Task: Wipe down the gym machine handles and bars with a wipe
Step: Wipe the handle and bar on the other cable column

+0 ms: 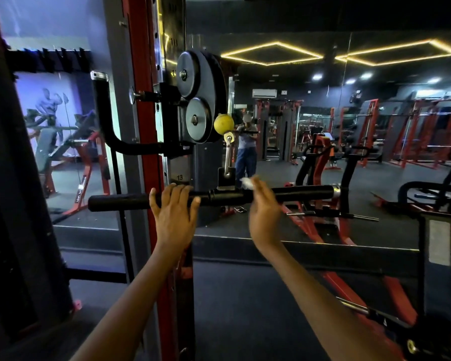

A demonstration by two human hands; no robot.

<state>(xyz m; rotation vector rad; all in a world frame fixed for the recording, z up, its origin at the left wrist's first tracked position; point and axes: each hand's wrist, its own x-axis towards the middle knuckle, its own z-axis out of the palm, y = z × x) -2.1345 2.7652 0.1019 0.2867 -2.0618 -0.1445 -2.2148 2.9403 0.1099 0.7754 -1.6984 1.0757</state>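
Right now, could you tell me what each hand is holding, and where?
The left hand grips the straight cable bar just left of its centre swivel. The right hand presses a white wipe against the bar right of the swivel.

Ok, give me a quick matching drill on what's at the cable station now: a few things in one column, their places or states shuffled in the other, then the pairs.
Things:
1. left hand
2. white wipe
3. yellow ball
4. pulley wheels

Places or states:
A. on the cable, above the metal link
B. fingers curled over the black bar, left of its centre
C. mounted on the red upright, above the bar
D. against the bar under the right hand

Pairs: 1-B, 2-D, 3-A, 4-C
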